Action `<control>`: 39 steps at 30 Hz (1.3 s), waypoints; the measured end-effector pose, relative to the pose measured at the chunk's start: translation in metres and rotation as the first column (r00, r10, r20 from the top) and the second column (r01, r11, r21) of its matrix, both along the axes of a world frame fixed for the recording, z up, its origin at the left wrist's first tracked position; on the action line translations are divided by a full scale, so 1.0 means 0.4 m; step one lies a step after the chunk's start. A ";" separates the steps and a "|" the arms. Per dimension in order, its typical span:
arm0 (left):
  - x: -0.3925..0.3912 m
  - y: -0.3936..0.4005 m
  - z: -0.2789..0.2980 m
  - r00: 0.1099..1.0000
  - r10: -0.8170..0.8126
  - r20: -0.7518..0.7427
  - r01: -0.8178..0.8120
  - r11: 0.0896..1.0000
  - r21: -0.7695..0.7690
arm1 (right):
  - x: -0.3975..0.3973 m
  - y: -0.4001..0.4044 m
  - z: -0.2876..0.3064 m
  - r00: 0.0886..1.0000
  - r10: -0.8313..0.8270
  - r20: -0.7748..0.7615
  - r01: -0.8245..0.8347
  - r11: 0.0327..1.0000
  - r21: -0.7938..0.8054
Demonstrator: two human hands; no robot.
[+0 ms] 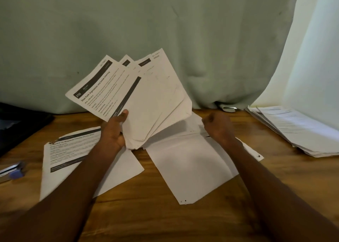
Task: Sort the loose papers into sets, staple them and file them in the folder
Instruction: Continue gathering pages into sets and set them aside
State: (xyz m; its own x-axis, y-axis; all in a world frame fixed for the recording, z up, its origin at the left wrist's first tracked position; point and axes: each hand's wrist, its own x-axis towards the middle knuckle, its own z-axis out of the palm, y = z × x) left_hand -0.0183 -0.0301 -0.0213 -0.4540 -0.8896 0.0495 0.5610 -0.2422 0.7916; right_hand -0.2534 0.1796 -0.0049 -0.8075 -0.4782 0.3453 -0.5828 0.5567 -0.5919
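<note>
The left hand [114,129] is gripping a fanned sheaf of white printed papers [135,98] upright — headings showing for sorting — while the right hand [218,126] is hovering fisted, seemingly empty.

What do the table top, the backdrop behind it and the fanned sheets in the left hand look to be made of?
Table top: probably wood, brown with visible grain, low sheen.
Backdrop: pale green cloth, matte, hanging in soft folds.
Fanned sheets: thin white printed paper, flexing and creased, gripped by the left hand.
</note>
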 end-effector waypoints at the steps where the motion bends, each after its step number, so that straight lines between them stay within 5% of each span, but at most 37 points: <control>1: 0.002 -0.006 -0.007 1.000 -0.004 -0.003 0.004 1.000 0.003 | 0.005 -0.013 0.003 0.999 0.041 0.014 -0.041 0.998 0.049; 7: 0.006 -0.035 -0.018 0.999 -0.030 -0.017 0.030 1.000 -0.008 | 0.061 -0.102 -0.028 0.995 0.099 0.003 -0.090 0.888 0.451; 17: -0.003 -0.051 -0.031 1.000 0.000 0.000 0.000 0.980 -0.201 | 0.051 -0.085 -0.048 0.992 0.105 -0.075 -0.060 0.892 0.447; 21: 0.002 -0.062 -0.033 0.999 0.000 -0.032 -0.006 0.977 -0.213 | 0.046 -0.096 -0.046 0.975 0.069 -0.210 0.042 0.876 0.480; 26: 0.001 -0.065 -0.033 1.000 0.001 -0.019 -0.003 0.988 -0.153 | 0.056 -0.121 -0.057 0.980 0.115 -0.161 -0.002 0.822 0.570; 31: 0.000 -0.053 -0.023 1.000 -0.004 -0.025 0.000 0.984 -0.176 | 0.063 -0.116 -0.039 0.994 0.057 -0.088 -0.013 0.903 0.429; 35: 0.008 -0.049 -0.020 1.000 0.006 -0.030 -0.012 0.980 -0.198 | 0.044 -0.111 -0.036 0.989 0.013 0.148 -0.024 0.997 0.075; 39: 0.009 -0.052 -0.026 1.000 -0.009 -0.021 0.006 0.989 -0.150 | 0.019 -0.104 -0.028 0.950 0.080 0.302 -0.025 0.983 -0.183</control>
State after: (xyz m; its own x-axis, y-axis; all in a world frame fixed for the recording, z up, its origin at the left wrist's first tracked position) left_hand -0.0148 -0.0510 -0.0318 -0.4580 -0.8680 0.1919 0.5772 -0.1263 0.8068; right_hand -0.2456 0.1381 -0.0161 -0.8629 -0.4771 0.1666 -0.3830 0.4022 -0.8316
